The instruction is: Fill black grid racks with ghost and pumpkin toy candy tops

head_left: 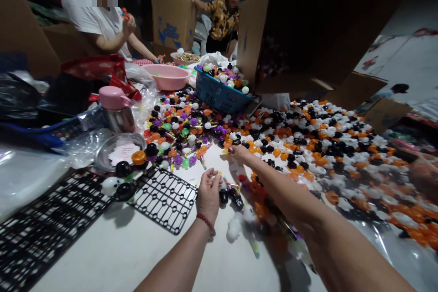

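Observation:
My left hand [209, 191], with a red bead bracelet on its wrist, rests over the white tabletop [164, 255]. Its fingers are loosely curled and apart, just left of several candy tubes with black figure heads [236, 200]. White ghost heads [236, 227] lie below these. Farther forward, my right hand [237, 153] reaches to the pile's edge. Its fingers are pinched together by a small yellow-orange piece [226, 146]; what they grip is unclear. A black plastic grid [164, 198] lies left of my left hand, with black, white and orange figure heads on its upper left part.
A large pile of figure heads [328, 146] spreads to the right. Behind are a blue basket [222, 96], a pink basin [167, 77] and a tipped cardboard box [253, 27]. A pink-lidded flask [118, 109] and metal bowl [102, 153] stand left. Two people sit opposite.

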`<action>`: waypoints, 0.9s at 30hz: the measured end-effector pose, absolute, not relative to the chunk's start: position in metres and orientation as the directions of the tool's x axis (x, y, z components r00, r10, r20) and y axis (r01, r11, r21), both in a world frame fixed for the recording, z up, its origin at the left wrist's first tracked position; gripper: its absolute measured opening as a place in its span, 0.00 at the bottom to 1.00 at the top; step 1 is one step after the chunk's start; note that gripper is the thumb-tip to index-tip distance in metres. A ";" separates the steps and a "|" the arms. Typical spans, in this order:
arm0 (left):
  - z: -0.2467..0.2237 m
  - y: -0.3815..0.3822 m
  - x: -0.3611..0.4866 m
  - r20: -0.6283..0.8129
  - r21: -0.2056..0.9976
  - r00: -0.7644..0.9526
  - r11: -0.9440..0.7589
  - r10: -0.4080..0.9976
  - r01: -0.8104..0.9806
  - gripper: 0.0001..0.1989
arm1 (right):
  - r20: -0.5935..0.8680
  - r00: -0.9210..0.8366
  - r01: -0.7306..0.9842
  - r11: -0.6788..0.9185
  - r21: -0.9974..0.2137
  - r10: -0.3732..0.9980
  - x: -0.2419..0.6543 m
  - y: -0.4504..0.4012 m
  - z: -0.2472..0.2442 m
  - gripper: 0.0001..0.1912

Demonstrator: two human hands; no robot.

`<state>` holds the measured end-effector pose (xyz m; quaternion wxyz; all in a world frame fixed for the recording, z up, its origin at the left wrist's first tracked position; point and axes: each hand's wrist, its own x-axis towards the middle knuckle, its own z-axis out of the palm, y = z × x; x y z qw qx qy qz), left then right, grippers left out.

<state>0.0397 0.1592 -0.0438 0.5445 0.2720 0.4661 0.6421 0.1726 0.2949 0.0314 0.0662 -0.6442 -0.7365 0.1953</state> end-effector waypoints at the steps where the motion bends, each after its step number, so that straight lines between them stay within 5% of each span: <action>1: -0.044 0.159 0.040 -0.157 0.892 -0.265 0.021 0.952 -0.452 0.22 | -0.180 -0.186 0.905 0.097 -0.415 0.966 0.166 0.288 0.032 0.03; 5: -0.038 0.157 0.038 -0.116 0.858 -0.241 -0.025 0.963 -0.512 0.29 | -0.273 -0.339 0.785 0.111 -0.610 0.900 0.144 0.244 0.040 0.07; 9: -0.034 0.152 0.037 -0.049 0.834 -0.146 -0.040 0.988 -0.550 0.20 | -0.183 -0.358 0.647 0.101 -0.756 0.916 0.148 0.199 0.049 0.08; 15: -0.037 0.154 0.039 -0.098 0.814 -0.150 -0.008 0.984 -0.581 0.17 | -0.073 -0.177 0.630 0.055 -0.775 0.981 0.177 0.159 0.056 0.09; 27: -0.030 0.152 0.038 -0.100 0.769 -0.115 0.003 0.988 -0.640 0.15 | 0.019 -0.158 0.667 0.121 -0.735 0.987 0.179 0.142 0.057 0.15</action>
